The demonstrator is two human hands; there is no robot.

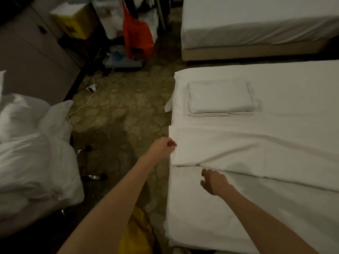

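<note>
A bed (211, 213) with a white fitted sheet fills the right side. Across its middle lies a folded white sheet (238, 149), its left edge at the bed's side. My left hand (164, 146) is at that left edge with fingers curled, pinching the folded sheet's corner. My right hand (213, 180) hovers just below the sheet's near fold, fingers loosely spread and holding nothing. Farther up the bed rests a stack of folded white linen (220, 98).
A crumpled white duvet and pillows (34, 153) sit on a chair at the left. Patterned carpet (119, 116) runs between, with a white cable and plug (91, 88). An orange bag (137, 39) and cart stand at the back. A second bed (256, 24) is top right.
</note>
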